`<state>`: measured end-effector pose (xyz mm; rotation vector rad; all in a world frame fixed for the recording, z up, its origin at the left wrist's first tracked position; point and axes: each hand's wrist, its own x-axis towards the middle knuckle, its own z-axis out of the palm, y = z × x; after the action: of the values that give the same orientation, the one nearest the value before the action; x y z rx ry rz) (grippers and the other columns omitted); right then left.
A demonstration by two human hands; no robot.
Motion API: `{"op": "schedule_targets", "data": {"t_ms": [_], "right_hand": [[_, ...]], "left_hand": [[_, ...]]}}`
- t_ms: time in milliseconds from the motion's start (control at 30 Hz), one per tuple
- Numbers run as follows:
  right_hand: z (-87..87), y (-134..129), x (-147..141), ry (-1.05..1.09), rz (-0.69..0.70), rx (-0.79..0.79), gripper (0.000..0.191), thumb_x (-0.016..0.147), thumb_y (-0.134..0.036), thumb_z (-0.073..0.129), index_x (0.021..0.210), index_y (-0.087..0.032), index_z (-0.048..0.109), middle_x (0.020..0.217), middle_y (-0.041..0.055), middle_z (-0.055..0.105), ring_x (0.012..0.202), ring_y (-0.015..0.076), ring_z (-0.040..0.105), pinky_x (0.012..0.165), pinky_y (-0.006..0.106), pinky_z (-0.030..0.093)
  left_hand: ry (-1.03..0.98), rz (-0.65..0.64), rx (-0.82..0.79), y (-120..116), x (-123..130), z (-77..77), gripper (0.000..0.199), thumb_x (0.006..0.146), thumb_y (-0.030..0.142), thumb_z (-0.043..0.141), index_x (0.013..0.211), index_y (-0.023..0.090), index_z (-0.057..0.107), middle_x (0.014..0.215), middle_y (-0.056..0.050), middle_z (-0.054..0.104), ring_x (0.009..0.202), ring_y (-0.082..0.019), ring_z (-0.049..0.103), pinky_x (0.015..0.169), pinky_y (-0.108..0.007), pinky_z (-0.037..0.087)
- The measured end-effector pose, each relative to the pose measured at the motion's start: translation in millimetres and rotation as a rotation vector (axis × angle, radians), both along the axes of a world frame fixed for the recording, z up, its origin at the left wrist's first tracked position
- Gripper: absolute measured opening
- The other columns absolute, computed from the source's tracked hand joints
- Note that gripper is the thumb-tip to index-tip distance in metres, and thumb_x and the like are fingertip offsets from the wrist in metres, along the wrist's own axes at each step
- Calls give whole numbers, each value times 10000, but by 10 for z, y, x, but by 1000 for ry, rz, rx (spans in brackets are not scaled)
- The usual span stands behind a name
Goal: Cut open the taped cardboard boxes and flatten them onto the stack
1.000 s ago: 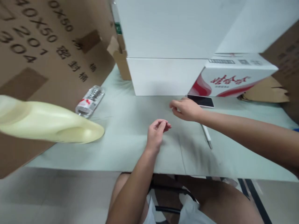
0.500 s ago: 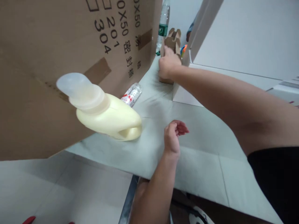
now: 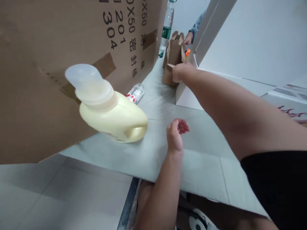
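My right hand (image 3: 182, 72) reaches far across the table to a small brown cardboard box (image 3: 174, 57) with its top flaps raised. Its curled fingers press at the box's near right edge, beside a folded-out flap; the fingertips are partly hidden. My left hand (image 3: 176, 135) is over the near part of the table, palm turned to the right, fingers loosely bent with nothing in them. To its left stands a pale yellow jug-like bottle (image 3: 117, 116) with a translucent cap. Behind that bottle lies a clear plastic bottle (image 3: 136, 92) with a red and white label.
A large printed carton (image 3: 48, 83) walls off the left. White boxes (image 3: 251, 41) stand at the right. Beyond the small box are an upright water bottle (image 3: 166, 32) and another person's hand (image 3: 189, 38). An orange object (image 3: 187, 52) shows beside it. The table's front edge (image 3: 115, 171) drops to tiled floor.
My right hand has moved from the small box's top down to its near right edge, uncovering more of the box. Another person's hand has come into view behind it. My left hand has barely moved.
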<state>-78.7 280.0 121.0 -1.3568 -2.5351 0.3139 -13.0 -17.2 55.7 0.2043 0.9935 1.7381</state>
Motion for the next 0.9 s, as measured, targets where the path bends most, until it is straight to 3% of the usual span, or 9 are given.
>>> {"op": "schedule_targets", "data": {"t_ms": [100, 167, 267, 367, 467, 533, 667, 800, 900], "right_hand": [[-25, -129, -16, -237, -44, 167, 139, 847, -184, 715, 873, -50, 690, 1141, 171, 699, 1392, 432, 558, 1192, 692, 304], [-34, -199, -24, -258, -37, 204, 135, 822, -142, 709, 923, -53, 715, 1149, 189, 701, 1358, 458, 579, 1162, 719, 318], [-26, -308, -48, -260, 23, 280, 179, 917, -159, 583, 939, -64, 733, 1088, 165, 694, 1336, 428, 586, 1145, 711, 319], [-1, -505, -28, -230, 168, 375, 294, 982, -134, 448, 946, -82, 735, 1080, 139, 687, 1248, 344, 629, 1131, 613, 372], [8, -859, 178, -126, 447, 477, 293, 998, -125, 433, 960, -113, 722, 1080, 137, 713, 1044, 253, 666, 973, 439, 481], [2, -1179, 460, -15, 614, 554, 255, 1028, -178, 457, 996, -155, 709, 1023, 115, 725, 934, 212, 649, 848, 366, 485], [9, -1882, 1253, 260, 676, 706, 248, 1030, -112, 454, 1122, -222, 657, 1033, 62, 744, 875, 164, 650, 786, 321, 485], [46, -2452, 2118, 453, 487, 690, 246, 942, -41, 558, 1080, -234, 619, 977, 51, 742, 868, 166, 681, 775, 312, 548], [24, -2764, 2705, 565, 327, 647, 295, 888, -24, 597, 1077, -248, 627, 940, 46, 728, 870, 187, 700, 746, 336, 567]], "left_hand": [[24, 2, 9, -57, 8, 19, 280, 796, 442, 523, 703, 196, 618, 636, -53, 624, 616, -170, 588, 662, -315, 412], [40, 7, 11, -89, -20, 21, 279, 800, 438, 523, 701, 194, 618, 632, -55, 618, 612, -174, 585, 657, -320, 412], [62, 27, 15, -107, -87, 16, 277, 826, 416, 513, 707, 191, 623, 639, -58, 620, 618, -172, 578, 662, -321, 410], [100, 85, 40, -84, -146, 4, 281, 847, 424, 506, 724, 195, 613, 648, -46, 608, 642, -171, 580, 685, -317, 419], [170, 204, 48, -55, -183, -11, 278, 846, 449, 499, 744, 207, 588, 666, -26, 575, 664, -173, 571, 678, -312, 416], [254, 342, 21, -53, -204, -18, 223, 831, 417, 509, 770, 213, 577, 731, -22, 574, 731, -172, 564, 708, -306, 425], [371, 560, -60, -95, -250, -20, 173, 770, 330, 570, 902, 219, 572, 953, -33, 579, 905, -176, 548, 814, -305, 441], [345, 522, -69, -113, -249, -11, 193, 764, 315, 519, 938, 230, 522, 993, -40, 531, 904, -177, 539, 664, -273, 381], [351, 429, -67, -71, -207, -17, 240, 727, 320, 539, 947, 230, 507, 1005, -37, 523, 871, -163, 548, 646, -257, 375]]}}
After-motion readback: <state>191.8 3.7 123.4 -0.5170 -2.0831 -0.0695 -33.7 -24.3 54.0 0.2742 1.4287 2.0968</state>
